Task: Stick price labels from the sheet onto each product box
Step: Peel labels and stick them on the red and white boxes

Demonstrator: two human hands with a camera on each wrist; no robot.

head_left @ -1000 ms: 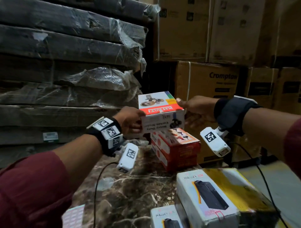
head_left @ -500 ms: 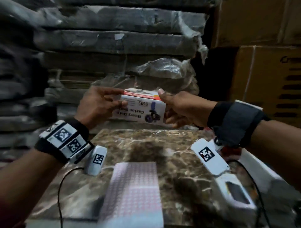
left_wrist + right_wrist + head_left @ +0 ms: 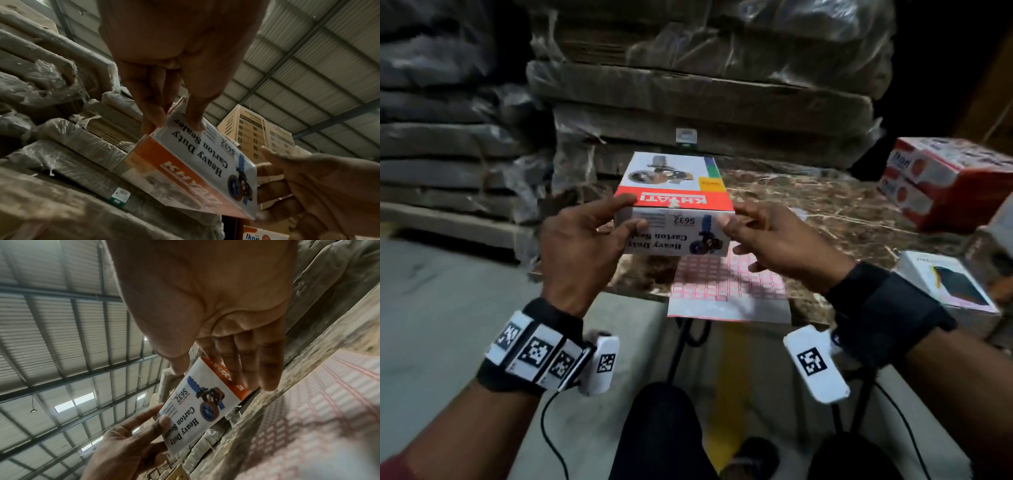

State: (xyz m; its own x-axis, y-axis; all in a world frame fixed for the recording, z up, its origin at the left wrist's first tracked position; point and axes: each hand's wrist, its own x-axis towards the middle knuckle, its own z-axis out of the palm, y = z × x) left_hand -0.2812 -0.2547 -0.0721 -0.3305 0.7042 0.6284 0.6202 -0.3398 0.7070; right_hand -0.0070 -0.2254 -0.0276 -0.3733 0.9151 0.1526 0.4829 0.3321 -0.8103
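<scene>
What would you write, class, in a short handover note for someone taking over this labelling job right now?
Left hand: grips the left end of the sealer box.
Right hand: grips its right end.
The box is held over the table, above the label sheet, which lies at the near edge.
Other boxes: red stack and white box on the right.
Done: box picked up; no price label visible on it.
Left: peel a label, stick it on, repeat for the other boxes.

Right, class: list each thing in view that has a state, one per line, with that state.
Sealer box: closed, held above the table by both hands.
Left hand: grips the box's left end.
Right hand: pinches the box's right end.
Label sheet: flat on the table, overhanging its near edge.
Red boxes: stacked, closed.
</scene>
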